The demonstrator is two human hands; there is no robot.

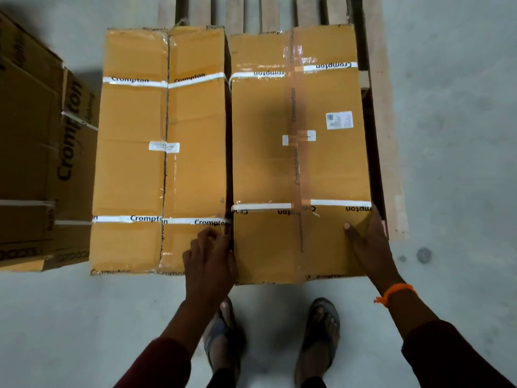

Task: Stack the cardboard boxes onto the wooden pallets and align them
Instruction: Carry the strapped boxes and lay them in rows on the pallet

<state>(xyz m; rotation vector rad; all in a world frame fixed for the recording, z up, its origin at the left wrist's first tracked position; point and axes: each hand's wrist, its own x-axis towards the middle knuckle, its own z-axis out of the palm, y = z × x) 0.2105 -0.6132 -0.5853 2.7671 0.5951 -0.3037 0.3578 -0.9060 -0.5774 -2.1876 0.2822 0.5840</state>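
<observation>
At the far left stands a stack of darker cardboard boxes (33, 152) printed with the name Crompton, partly cut off by the edge of the view. Just beside them, two long tan boxes lie side by side, lengthwise away from the person, on a wooden pallet (390, 169) whose slats show beyond their far ends and along the right side. The left box (131, 163) has two white Crompton straps across it and a small white label at its middle seam. The right box (263, 163) sits tight against it with only a dark crack between them. It is taped down its length, and it has two white straps and two white labels.

The left hand (209, 257) rests at the near end of that crack, knuckles up, its fingers bent over the near right corner of the left box. I cannot tell whether they grip anything. The right hand (368, 243) holds the near right corner of the right box, thumb flat on top and fingers wrapped down over the side edge. An orange thread band (396, 293) circles that wrist. Both arms wear dark red sleeves. Below, two feet in sandals (319, 337) stand on the grey concrete floor (453, 107).
</observation>
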